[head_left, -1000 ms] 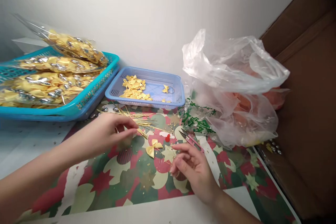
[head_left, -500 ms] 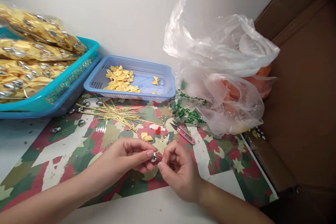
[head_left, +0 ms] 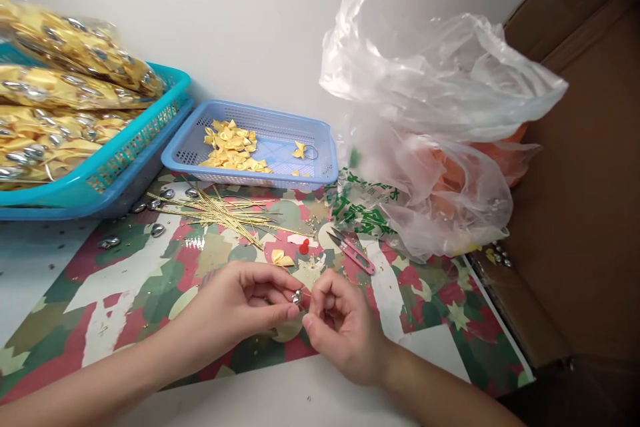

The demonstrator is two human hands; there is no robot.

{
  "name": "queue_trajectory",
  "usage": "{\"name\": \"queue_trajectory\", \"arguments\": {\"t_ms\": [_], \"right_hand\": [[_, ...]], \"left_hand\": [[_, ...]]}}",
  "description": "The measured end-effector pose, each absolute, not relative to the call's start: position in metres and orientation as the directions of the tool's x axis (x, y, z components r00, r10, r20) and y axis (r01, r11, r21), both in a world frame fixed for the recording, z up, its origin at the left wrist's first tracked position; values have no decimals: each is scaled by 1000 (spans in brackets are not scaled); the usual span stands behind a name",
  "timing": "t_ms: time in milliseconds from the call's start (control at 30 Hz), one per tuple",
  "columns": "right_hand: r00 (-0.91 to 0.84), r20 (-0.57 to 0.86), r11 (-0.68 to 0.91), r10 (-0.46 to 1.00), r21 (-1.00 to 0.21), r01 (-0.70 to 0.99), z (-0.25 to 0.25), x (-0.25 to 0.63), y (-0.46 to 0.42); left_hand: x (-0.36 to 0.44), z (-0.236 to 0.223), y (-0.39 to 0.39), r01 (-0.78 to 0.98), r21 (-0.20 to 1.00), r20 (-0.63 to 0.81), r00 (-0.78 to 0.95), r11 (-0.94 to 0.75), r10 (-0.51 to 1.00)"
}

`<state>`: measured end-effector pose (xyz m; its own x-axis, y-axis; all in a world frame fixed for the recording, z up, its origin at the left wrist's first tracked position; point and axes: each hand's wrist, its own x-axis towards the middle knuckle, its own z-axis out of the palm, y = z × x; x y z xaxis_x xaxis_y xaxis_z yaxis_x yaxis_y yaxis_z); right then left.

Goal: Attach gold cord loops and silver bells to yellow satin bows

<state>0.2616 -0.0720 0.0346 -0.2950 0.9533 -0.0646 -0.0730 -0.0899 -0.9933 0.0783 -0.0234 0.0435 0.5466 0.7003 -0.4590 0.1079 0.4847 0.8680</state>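
Observation:
A shiny silver bead (head_left: 297, 297) is pinched between the thumb and fingers of my left hand (head_left: 263, 300). Just to its right, my right hand (head_left: 337, 320) is curled with thumb and forefinger together, and a thin cord (head_left: 307, 293) runs from the bead towards it. The cord's end is hidden by the fingers. Beyond my hands lie a yellow ribbon bow (head_left: 281, 258), a small red piece (head_left: 304, 247) and pink-handled thread snips (head_left: 353, 251). Further back, a loose bundle of gold cords (head_left: 230, 217) is spread on the table, with several silver beads (head_left: 157, 230) to its left.
A blue basket (head_left: 250, 177) holds yellow bows and a ring. At left, a turquoise basket (head_left: 135, 140) carries bags of bows with silver beads. Crumpled plastic bags (head_left: 430, 100) stand at right beside a cardboard box (head_left: 580, 180). A patterned sheet (head_left: 240, 360) covers the table.
My left fingers have shifted on the silver bead, which sits turned and nearer the fingertips. My right hand stays in nearly the same place. The view has moved slightly.

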Motion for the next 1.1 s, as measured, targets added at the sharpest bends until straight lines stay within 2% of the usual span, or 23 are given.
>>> {"name": "queue_trajectory", "arguments": {"t_ms": [200, 533, 733, 900, 1100], "right_hand": [[-326, -81, -123, 942, -986, -112, 34, 261, -71], [-327, -88, -140, 941, -980, -138, 34, 261, -72], [-328, -55, -99, 943, -988, -117, 34, 264, -72], [-345, -11, -65, 939, -987, -145, 35, 266, -72], [-397, -10, -51, 918, -994, -93, 34, 268, -73]], "left_hand": [[80, 46, -26, 180, 927, -374, 517, 329, 770], [80, 49, -25, 218, 945, -325, 528, 245, 784], [76, 44, -18, 158, 908, -406, 567, 389, 717], [71, 36, -14, 40, 875, -385, 661, 483, 644], [72, 32, -14, 23, 874, -368, 684, 485, 631]]}}
